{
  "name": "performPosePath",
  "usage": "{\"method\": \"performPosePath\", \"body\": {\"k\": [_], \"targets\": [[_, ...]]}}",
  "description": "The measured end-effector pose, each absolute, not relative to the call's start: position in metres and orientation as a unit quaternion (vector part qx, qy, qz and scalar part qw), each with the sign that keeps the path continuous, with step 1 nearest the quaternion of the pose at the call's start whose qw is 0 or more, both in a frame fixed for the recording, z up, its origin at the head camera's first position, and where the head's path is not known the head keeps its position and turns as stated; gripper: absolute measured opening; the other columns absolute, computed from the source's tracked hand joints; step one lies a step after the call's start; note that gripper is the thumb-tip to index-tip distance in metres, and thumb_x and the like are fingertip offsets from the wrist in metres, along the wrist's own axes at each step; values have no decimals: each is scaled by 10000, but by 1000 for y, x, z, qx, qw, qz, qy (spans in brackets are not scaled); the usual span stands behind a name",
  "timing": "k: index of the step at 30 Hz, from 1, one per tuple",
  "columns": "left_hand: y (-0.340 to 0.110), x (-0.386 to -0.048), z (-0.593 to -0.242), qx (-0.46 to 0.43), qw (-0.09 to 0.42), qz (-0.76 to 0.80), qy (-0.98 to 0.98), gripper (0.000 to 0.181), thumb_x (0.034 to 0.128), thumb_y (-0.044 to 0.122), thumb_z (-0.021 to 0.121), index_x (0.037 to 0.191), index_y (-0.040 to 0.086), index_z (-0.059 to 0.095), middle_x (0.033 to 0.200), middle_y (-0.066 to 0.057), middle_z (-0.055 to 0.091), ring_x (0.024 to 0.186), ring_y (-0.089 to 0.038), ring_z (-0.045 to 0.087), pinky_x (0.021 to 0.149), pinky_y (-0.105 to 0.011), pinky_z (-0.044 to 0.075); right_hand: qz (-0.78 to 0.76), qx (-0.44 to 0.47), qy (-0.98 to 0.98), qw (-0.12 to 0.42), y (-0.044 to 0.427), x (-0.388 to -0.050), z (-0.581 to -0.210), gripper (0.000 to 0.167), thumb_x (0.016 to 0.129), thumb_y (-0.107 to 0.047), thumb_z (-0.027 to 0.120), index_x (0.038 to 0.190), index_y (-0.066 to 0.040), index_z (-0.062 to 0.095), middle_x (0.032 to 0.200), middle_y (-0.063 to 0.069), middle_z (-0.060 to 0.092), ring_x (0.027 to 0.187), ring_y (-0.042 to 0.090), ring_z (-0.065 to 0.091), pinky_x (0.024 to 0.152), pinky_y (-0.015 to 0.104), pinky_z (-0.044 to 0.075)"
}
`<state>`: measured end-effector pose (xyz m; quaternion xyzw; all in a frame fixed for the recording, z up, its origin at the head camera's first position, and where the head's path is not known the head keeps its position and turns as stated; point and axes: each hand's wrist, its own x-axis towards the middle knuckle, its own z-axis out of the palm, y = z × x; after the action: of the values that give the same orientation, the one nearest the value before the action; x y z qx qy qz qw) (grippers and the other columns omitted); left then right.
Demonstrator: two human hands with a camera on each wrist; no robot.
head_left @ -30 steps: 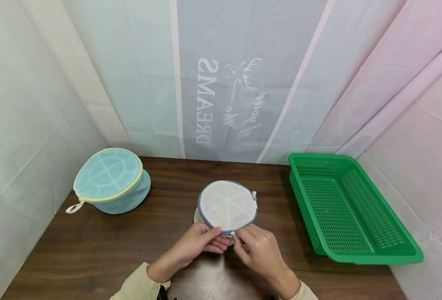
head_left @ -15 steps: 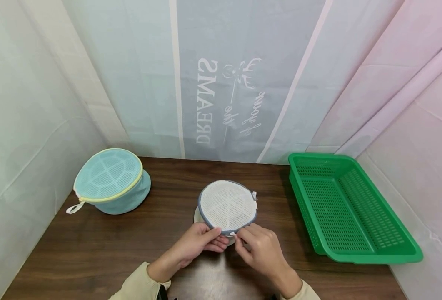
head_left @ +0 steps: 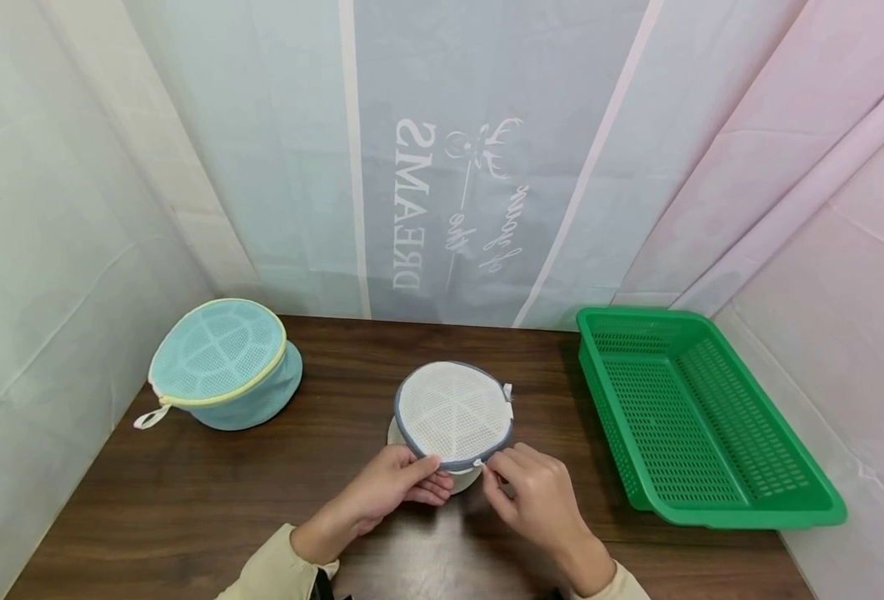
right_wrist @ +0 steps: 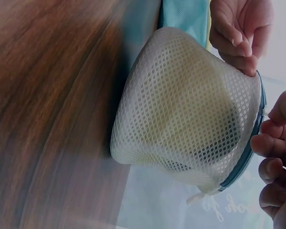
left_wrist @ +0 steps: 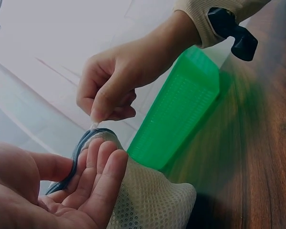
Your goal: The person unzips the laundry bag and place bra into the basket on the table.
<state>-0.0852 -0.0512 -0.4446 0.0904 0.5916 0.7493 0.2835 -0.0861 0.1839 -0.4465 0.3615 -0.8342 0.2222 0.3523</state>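
A round white mesh laundry bag (head_left: pixel 452 412) with a blue zipped rim stands on the table in the middle of the head view. My left hand (head_left: pixel 387 490) pinches its rim at the near left, thumb on top and fingers below. Between the thumb and finger of my right hand (head_left: pixel 537 498) is the small white zipper pull (head_left: pixel 478 462), at the near right of the rim. Through the mesh side (right_wrist: pixel 181 100) in the right wrist view, a pale yellowish shape shows, its kind unclear. A white tab (head_left: pixel 507 392) sticks out at the rim's right.
On the left of the table (head_left: pixel 337 467) stands a light-blue mesh bag (head_left: pixel 217 350) with a yellow rim and a white loop. A green plastic basket (head_left: pixel 674 433) is on the right. Fabric curtains (head_left: pixel 292 167) enclose the table's back and sides.
My right hand has drawn the zipper pull a short way to the right along the rim. The left hand and the bag stay nearly where they were.
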Motion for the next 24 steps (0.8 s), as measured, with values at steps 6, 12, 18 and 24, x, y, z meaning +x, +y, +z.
{"method": "performPosePath", "body": {"k": [6,12,18,24], "targets": [[-51,-85,-443,90,286,750,589,367,1080,83,459,1067,-250,613,997,-320,698,825,-162,721,824,-322,616,220,356,-833,362,189,-88,-447,246,908,-173,567,670,-203,514,592,-133,427,550,6,323,460,103,251],[-51,-84,-443,96,286,747,592,378,1081,91,460,1069,-257,607,988,-296,709,813,-144,716,829,-338,617,218,341,-837,367,192,-87,-448,282,946,-206,542,666,-203,511,603,-131,400,547,10,327,453,112,259],[-51,-84,-445,88,289,748,592,364,1072,84,471,1054,-248,617,973,-278,715,809,-158,716,801,-305,618,217,318,-848,365,196,-87,-447,210,876,-172,586,676,-214,537,595,-106,430,547,10,356,443,128,291],[-52,-84,-444,89,288,746,594,360,1071,84,469,1043,-243,618,940,-219,724,810,-166,715,792,-295,618,208,289,-863,360,203,-89,-447,192,842,-158,596,668,-216,538,593,-109,419,545,18,367,437,150,304]]}}
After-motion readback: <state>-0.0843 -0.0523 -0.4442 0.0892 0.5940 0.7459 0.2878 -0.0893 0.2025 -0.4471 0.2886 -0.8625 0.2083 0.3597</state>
